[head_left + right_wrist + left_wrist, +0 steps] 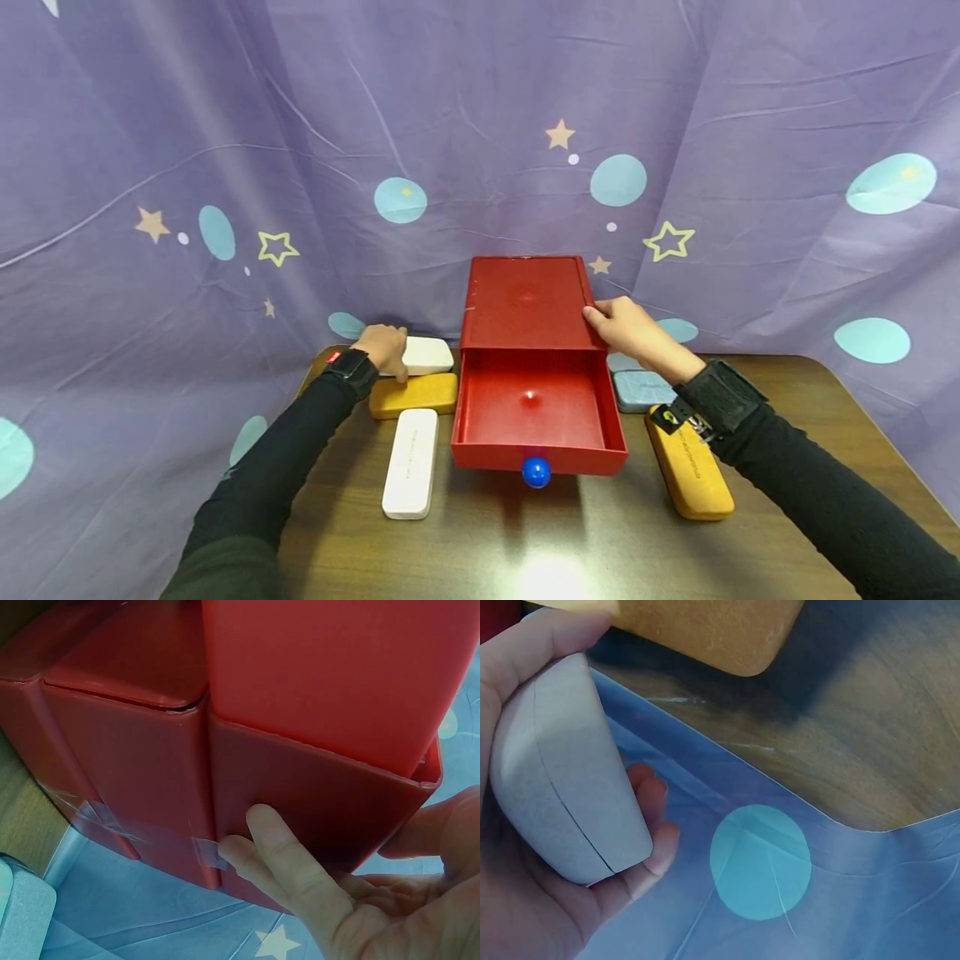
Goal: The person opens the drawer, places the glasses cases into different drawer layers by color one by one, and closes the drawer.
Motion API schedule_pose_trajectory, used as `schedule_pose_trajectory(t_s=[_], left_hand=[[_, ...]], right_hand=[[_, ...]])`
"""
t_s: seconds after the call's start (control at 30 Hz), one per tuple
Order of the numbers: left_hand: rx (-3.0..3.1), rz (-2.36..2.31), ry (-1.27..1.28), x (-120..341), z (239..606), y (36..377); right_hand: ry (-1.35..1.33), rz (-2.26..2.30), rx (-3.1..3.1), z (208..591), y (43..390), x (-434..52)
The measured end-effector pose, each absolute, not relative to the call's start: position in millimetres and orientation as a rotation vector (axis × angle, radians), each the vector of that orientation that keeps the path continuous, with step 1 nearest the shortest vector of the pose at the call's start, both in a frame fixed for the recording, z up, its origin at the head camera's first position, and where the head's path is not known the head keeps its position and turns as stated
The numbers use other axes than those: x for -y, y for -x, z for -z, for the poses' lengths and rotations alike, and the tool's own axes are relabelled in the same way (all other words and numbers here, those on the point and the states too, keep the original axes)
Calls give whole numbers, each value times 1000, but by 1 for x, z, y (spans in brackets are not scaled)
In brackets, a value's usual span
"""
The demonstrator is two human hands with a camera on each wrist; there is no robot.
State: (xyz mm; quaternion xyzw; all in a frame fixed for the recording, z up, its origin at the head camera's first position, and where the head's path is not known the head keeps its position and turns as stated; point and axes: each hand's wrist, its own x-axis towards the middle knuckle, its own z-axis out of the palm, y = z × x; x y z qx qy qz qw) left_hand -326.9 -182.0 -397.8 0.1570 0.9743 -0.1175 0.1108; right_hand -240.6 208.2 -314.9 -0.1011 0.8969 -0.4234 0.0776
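At the back left, my left hand [384,350] grips a white glasses case [427,356], fingers and thumb curled round its end in the left wrist view. A yellow glasses case [420,395] lies just in front of it. The red drawer unit [528,300] stands mid-table with its top drawer [536,400] pulled out, nothing inside, a blue ball knob [536,472] on the front. My right hand [637,332] rests at the unit's upper right side, thumb by the top edge. In the right wrist view, its fingers [289,855] lie straight against the red wall.
Another white case [411,463] lies left of the drawer. On the right are a blue case [642,390], part of a second blue case [621,362] behind it, and a yellow case [690,467] below my right wrist. A purple curtain [480,108] hangs behind the wooden table [480,550].
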Motion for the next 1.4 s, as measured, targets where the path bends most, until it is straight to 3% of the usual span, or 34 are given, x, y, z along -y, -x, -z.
schedule_pose_trajectory(t_s=[0.57,0.97,1.4], left_hand=[[-2918,95,-499,211,374,299],[-2991,-327,-432,238,359,283],[-3125,-799,-383,236,342,261]], right_hand=[[292,1261,-2700,317,241,-208],[290,1267,-2690,319,242,-211],[318,1271,-2684,318,240,-210]])
